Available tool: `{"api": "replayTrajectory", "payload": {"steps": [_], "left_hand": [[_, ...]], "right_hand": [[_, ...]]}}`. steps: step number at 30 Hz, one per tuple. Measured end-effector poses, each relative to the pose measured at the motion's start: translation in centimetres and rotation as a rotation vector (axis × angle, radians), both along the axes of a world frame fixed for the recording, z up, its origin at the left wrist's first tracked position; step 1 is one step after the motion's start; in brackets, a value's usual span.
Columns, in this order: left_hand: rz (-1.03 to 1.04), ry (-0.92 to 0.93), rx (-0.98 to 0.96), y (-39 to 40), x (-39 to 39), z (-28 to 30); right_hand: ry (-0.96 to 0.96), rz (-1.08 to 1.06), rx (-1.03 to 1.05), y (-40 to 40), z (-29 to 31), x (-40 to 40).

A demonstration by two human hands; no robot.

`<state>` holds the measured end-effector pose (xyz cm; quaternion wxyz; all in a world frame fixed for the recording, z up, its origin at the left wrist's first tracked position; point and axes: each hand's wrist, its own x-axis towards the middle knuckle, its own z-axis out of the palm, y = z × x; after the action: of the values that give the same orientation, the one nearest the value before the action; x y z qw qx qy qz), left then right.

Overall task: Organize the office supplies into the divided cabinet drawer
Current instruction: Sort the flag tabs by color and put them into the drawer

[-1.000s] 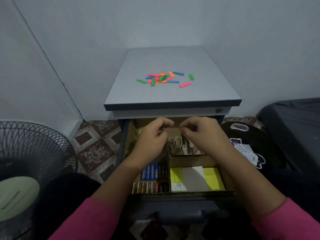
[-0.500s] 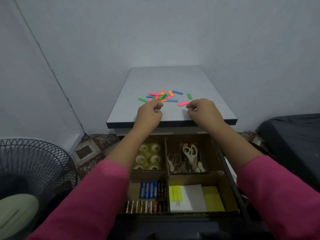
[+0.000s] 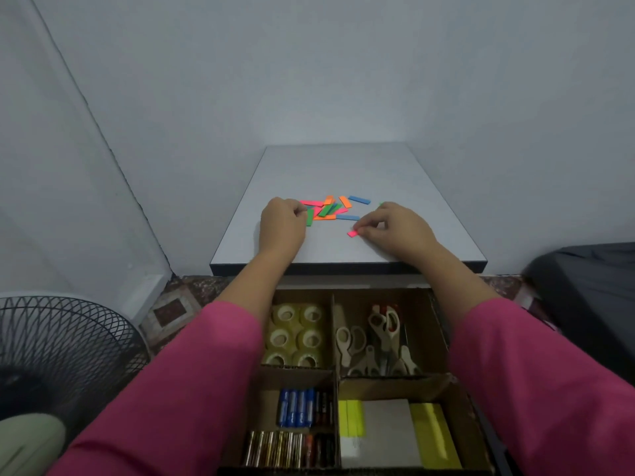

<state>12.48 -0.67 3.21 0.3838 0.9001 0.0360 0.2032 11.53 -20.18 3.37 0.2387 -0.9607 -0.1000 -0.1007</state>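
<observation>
Coloured paper strips [image 3: 330, 209] mid cabinet top [image 3: 343, 166]. R hand [image 3: 395, 228] pinches pink strip [image 3: 352, 233]. L hand [image 3: 283, 223] curled at pile's left edge, grip unclear.

Left sleeve [image 3: 192, 389]: long, plain pink fabric, no print or logo visible; it ends before the wrist, so the forearm is bare.
Right sleeve [image 3: 536, 383]: same pink fabric, also long and plain, it ends at a similar place on the forearm.
Left hand [image 3: 282, 221]: bare, no glove, no ring or watch visible.
Right hand [image 3: 395, 228]: bare, no glove, no jewellery visible.
</observation>
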Motion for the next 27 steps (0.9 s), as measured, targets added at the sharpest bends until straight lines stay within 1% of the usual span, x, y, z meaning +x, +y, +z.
{"api": "replayTrajectory", "payload": {"steps": [4, 6, 8, 10, 12, 15, 19, 22, 27], "left_hand": [[-0.030, 0.129, 0.213, 0.1, 1.7, 0.6], [-0.034, 0.165, 0.274, -0.1, 2.0, 0.9], [-0.036, 0.156, 0.291, -0.4, 2.1, 1.1], [-0.039, 0.152, 0.226, -0.4, 2.1, 1.3], [-0.027, 0.146, 0.087, 0.0, 2.3, 1.5], [-0.021, 0.152, -0.056, 1.0, 2.8, 1.6], [-0.202, 0.220, -0.230, 0.6, 1.8, 2.0], [-0.297, 0.242, -0.166, -0.5, 1.1, 1.8], [-0.336, 0.268, -0.063, -1.1, 1.0, 1.9]], "right_hand": [[0.036, 0.001, 0.106, -0.4, -0.3, 0.7], [0.044, -0.003, 0.141, -0.6, -0.4, 0.9], [0.051, -0.009, 0.182, -0.7, -0.6, 1.1], [0.058, -0.014, 0.226, -0.9, -0.7, 1.2], [0.067, -0.012, 0.259, -1.0, -0.8, 1.2], [0.075, -0.011, 0.287, -0.9, -0.8, 1.3], [0.079, -0.014, 0.301, -0.9, -0.8, 1.4], [0.074, -0.010, 0.302, -1.0, -0.8, 1.3], [0.063, -0.011, 0.289, -0.8, -0.9, 1.3]]}}
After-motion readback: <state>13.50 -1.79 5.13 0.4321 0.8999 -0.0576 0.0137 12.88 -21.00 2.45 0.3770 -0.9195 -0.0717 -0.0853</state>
